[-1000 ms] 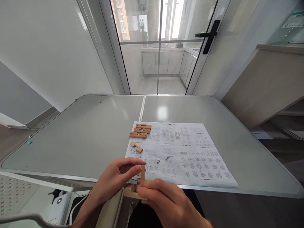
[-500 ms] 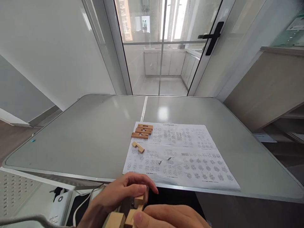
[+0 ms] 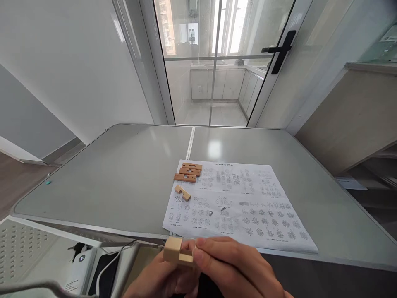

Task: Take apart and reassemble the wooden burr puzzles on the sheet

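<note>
In front of the table's near edge, my left hand (image 3: pixel 164 275) is closed from below around a light notched wooden puzzle piece (image 3: pixel 172 250). One squared end of the piece faces up and toward me. My right hand (image 3: pixel 237 267) pinches at its right side with thumb and forefinger, and these fingers cover that part. Whether a second piece is in the grasp I cannot tell. Another light notched puzzle piece (image 3: pixel 182 193) lies on the printed sheet (image 3: pixel 260 244), beyond my hands. Three reddish-brown slotted wooden pieces (image 3: pixel 187 171) lie side by side at the sheet's upper left corner.
The sheet of line diagrams lies on a grey table (image 3: pixel 130 178) with a metal rim. At lower left, a white box (image 3: pixel 81 265), a dark flat object (image 3: pixel 104 267) and a cable (image 3: pixel 98 281) sit on a lower surface. A glass door (image 3: pixel 214 82) stands behind the table.
My left hand has turned from above the wooden pieces to beneath them. The held piece has risen and rotated, and my right hand's fingers have moved up. The view has shifted slightly.
</note>
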The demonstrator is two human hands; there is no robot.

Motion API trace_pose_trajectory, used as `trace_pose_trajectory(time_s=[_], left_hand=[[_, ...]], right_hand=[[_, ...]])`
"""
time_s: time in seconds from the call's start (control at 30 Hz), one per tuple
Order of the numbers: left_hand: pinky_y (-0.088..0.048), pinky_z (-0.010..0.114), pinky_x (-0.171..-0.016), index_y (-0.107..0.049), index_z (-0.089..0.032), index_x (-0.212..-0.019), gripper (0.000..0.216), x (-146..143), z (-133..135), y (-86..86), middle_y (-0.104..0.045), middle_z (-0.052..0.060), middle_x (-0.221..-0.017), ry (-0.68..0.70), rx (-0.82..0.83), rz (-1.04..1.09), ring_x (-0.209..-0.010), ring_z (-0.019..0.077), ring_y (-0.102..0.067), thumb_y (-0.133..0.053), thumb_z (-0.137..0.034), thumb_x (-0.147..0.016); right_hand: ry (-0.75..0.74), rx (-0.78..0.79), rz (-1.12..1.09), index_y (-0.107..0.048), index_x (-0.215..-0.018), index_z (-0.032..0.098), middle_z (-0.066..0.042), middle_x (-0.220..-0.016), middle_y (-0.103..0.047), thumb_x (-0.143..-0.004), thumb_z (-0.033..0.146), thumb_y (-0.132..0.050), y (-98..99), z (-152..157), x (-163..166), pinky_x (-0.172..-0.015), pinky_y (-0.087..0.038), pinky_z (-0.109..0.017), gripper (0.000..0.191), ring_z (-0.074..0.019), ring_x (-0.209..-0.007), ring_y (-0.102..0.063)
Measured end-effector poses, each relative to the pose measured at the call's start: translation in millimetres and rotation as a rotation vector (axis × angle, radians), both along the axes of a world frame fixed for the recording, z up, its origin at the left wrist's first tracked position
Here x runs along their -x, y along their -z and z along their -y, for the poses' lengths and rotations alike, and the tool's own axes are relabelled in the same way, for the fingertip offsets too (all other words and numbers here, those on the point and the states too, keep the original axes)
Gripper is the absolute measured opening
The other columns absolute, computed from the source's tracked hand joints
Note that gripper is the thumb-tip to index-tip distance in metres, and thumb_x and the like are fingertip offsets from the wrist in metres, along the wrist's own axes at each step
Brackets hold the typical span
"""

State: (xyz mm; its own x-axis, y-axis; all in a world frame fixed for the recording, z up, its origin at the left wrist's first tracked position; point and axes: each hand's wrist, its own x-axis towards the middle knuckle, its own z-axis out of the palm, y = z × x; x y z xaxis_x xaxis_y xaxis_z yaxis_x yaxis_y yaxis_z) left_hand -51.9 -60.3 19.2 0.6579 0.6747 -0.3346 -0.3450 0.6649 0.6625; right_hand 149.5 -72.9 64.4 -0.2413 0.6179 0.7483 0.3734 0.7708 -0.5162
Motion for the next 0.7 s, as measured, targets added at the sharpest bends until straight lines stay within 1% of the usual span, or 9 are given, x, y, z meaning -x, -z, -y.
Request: trace_pose_trajectory(time_s=[0.1,0.17,0.23,0.3,0.37,0.47,0.57,0.63,0.7], left_hand=[[-0.040,0.022,-0.050,-0.053,-0.017,-0.070,0.051,-8.3,6.4,5.5,-0.036,-0.007,-0.052,-0.041,-0.095,0.074,-0.046,0.0077,-0.033,-0.065,-0.062,-0.092],[-0.038,0.022,-0.049,-0.052,-0.018,-0.073,0.054,-15.4,10.6,7.7,-0.037,-0.007,-0.051,-0.063,-0.152,0.114,-0.044,0.0074,-0.031,-0.062,-0.067,-0.092],[-0.036,0.021,-0.049,-0.050,-0.019,-0.074,0.055,-21.3,14.7,9.4,-0.038,-0.007,-0.051,-0.058,-0.190,0.101,-0.043,0.0076,-0.032,-0.056,-0.071,-0.093],[-0.036,0.022,-0.050,-0.049,-0.020,-0.075,0.056,-23.1,17.0,10.4,-0.040,-0.007,-0.052,-0.064,-0.241,0.004,-0.045,0.0085,-0.034,-0.049,-0.072,-0.096],[-0.037,0.022,-0.054,-0.050,-0.020,-0.079,0.054,-19.0,15.9,9.6,-0.043,-0.005,-0.056,-0.131,-0.326,-0.222,-0.050,0.0099,-0.038,-0.046,-0.070,-0.098],[-0.038,0.023,-0.060,-0.057,-0.020,-0.087,0.045,-3.3,5.8,4.6,-0.052,-0.003,-0.067,-0.279,-0.520,-0.719,-0.060,0.0127,-0.046,-0.051,-0.062,-0.100],[-0.042,0.026,-0.066,-0.063,-0.023,-0.106,0.039,15.1,-11.3,-1.1,-0.058,-0.004,-0.065,-0.455,-0.676,-1.168,-0.063,0.0165,-0.055,-0.054,-0.059,-0.097],[-0.043,0.026,-0.064,-0.062,-0.025,-0.117,0.041,23.8,-22.8,-2.6,-0.057,-0.007,-0.061,-0.556,-0.738,-1.368,-0.058,0.0169,-0.055,-0.053,-0.060,-0.096],[-0.042,0.025,-0.063,-0.063,-0.027,-0.119,0.039,28.1,-32.4,-1.5,-0.058,-0.008,-0.060,-0.581,-0.785,-1.518,-0.057,0.0169,-0.057,-0.050,-0.057,-0.097]], right_hand=[[0.061,-0.014,-0.015,-0.059,-0.147,0.022,-0.007,-0.113,-0.079,-0.098,0.004,-0.059,9.8,-4.2,1.6,-0.081,-0.069,-0.024,0.052,-0.0216,-0.099,-0.079],[0.048,-0.034,-0.009,-0.060,-0.145,0.020,-0.009,-0.112,-0.078,-0.094,-0.001,-0.062,14.1,-10.3,0.6,-0.083,-0.068,-0.025,0.055,-0.0221,-0.102,-0.078],[0.060,-0.023,-0.020,-0.065,-0.138,0.017,-0.010,-0.111,-0.076,-0.094,-0.004,-0.060,16.2,-17.5,-1.0,-0.088,-0.067,-0.026,0.049,-0.0213,-0.104,-0.077],[0.106,0.019,-0.032,-0.068,-0.129,0.016,-0.009,-0.107,-0.074,-0.096,-0.003,-0.059,17.9,-24.2,-2.4,-0.089,-0.066,-0.026,0.040,-0.0195,-0.101,-0.076],[0.156,0.081,-0.025,-0.069,-0.124,0.017,-0.008,-0.104,-0.072,-0.098,0.001,-0.059,21.3,-29.8,-3.6,-0.088,-0.065,-0.026,0.032,-0.0182,-0.098,-0.076],[0.217,0.181,-0.006,-0.068,-0.122,0.019,-0.007,-0.103,-0.070,-0.101,0.008,-0.058,31.4,-38.4,-5.1,-0.082,-0.065,-0.028,0.026,-0.0184,-0.094,-0.075],[0.271,0.268,-0.014,-0.069,-0.118,0.020,-0.005,-0.099,-0.070,-0.101,0.015,-0.059,45.2,-51.6,-3.4,-0.075,-0.063,-0.029,0.020,-0.0182,-0.085,-0.073],[0.277,0.327,-0.016,-0.069,-0.114,0.020,-0.004,-0.096,-0.070,-0.101,0.018,-0.060,53.8,-63.6,0.7,-0.071,-0.061,-0.029,0.016,-0.0173,-0.079,-0.072],[0.279,0.386,-0.004,-0.070,-0.113,0.021,-0.004,-0.096,-0.071,-0.100,0.019,-0.061,60.0,-76.9,7.1,-0.070,-0.059,-0.029,0.016,-0.0170,-0.078,-0.072]])
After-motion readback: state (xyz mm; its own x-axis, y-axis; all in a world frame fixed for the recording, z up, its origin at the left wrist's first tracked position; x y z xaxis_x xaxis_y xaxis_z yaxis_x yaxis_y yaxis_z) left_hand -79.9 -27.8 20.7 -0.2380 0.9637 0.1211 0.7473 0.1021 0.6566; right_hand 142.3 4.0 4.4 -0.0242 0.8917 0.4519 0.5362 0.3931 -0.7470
